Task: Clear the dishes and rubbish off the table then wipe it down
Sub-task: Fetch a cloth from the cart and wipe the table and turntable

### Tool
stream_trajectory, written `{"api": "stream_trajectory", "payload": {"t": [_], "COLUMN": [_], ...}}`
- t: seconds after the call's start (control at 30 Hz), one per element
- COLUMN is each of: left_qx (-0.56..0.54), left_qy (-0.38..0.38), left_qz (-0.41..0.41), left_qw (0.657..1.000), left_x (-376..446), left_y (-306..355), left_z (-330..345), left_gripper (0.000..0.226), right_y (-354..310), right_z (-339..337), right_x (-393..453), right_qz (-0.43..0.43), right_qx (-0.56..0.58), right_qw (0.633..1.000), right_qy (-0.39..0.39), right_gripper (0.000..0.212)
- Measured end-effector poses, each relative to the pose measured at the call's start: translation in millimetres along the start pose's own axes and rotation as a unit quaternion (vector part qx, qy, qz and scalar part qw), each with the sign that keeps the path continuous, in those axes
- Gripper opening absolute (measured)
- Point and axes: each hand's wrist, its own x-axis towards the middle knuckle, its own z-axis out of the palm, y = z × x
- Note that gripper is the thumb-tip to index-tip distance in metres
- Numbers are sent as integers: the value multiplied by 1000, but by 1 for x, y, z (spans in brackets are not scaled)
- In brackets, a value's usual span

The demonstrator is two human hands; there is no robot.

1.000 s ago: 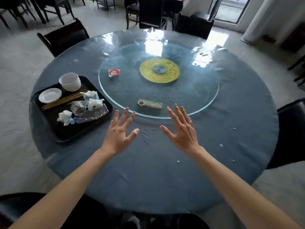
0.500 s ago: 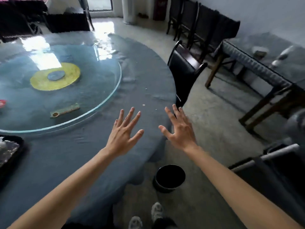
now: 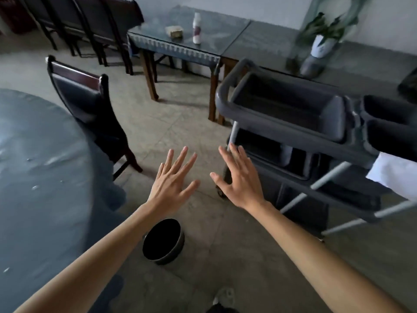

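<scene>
Round table (image 3: pixel 40 177) wearing blue cloth under glossy film; cart (image 3: pixel 293 123) showing matt grey plastic, metal posts; chair (image 3: pixel 76 86) showing dark wood.

Bare floor ahead; chair (image 3: pixel 90 109) left, cart (image 3: pixel 293 136) right, bin (image 3: pixel 163 241) below

both hands out in front, palms down, fingers spread, holding nothing: left hand (image 3: pixel 172 180) over bare floor, right hand (image 3: pixel 239 179) in front of the grey service cart (image 3: pixel 293 129). cart has dark bins on top w/ a white cloth (image 3: pixel 392 175) hanging at its right end. round table (image 3: pixel 40 159) w/ blue-grey cover at left edge, small white crumbs on it. dark chair (image 3: pixel 83 105) just beside it. black round bin (image 3: pixel 163 241) on floor below the left forearm. far side table (image 3: pixel 214 37) by the wall carries a white bottle (image 3: pixel 197 28) & a small box; potted plant (image 3: pixel 322 39) to the right. shoe tip at bottom edge.
</scene>
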Motion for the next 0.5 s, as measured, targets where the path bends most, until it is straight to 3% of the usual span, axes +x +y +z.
{"api": "stream_trajectory", "payload": {"t": [0.37, 0.5], "left_qx": [-33, -157], "left_qy": [-107, -172], "left_qz": [167, 163], "left_qw": [980, 959], "left_x": [133, 176], "left_y": [192, 254], "left_z": [143, 191], "left_gripper": [72, 64], "right_y": [211, 284], "right_z": [-110, -139], "right_x": [-83, -109], "right_qz": [190, 282], "right_qx": [-25, 24], "right_qw": [975, 947], "right_qy": [114, 151], "right_gripper": [73, 71]}}
